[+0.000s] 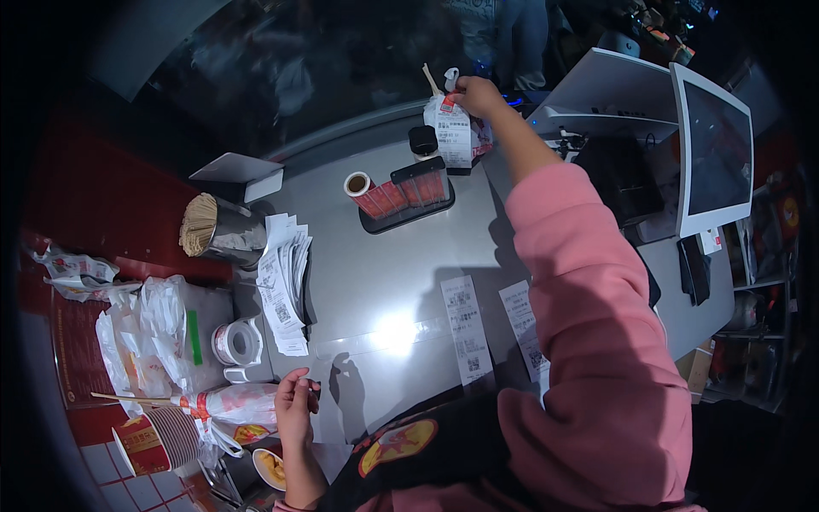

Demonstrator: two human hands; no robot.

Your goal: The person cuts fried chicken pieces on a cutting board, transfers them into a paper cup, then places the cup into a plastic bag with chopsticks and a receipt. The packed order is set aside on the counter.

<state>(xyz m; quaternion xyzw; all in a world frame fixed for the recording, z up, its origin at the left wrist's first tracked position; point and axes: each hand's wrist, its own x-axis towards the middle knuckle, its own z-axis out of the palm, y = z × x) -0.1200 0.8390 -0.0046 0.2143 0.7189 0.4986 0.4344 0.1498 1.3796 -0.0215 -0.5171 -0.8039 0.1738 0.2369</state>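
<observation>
My right hand (pixel 477 97) reaches to the far edge of the metal counter (pixel 384 275), its fingers on the top of a tied plastic bag (pixel 478 137) with wooden chopsticks (pixel 430 78) sticking up and a printed receipt (pixel 453 137) hanging on its front. Near the counter's left front, my left hand (pixel 297 400) is raised with bent fingers, beside another tied plastic bag (pixel 240 413) with a chopstick end poking out; whether it touches that bag I cannot tell. Two receipts (pixel 469 333) (pixel 524 329) lie between my arms.
Mid-counter stands a black holder (pixel 409 214) with a red label roll (pixel 377 195). At left are a metal canister of chopsticks (pixel 237 233), stacked receipts (pixel 281 288), plastic bags (pixel 153 333), a tape roll (pixel 235 344) and stacked paper cups (pixel 157 441). A monitor (pixel 716 153) stands at right; a person (pixel 505 38) is beyond the counter.
</observation>
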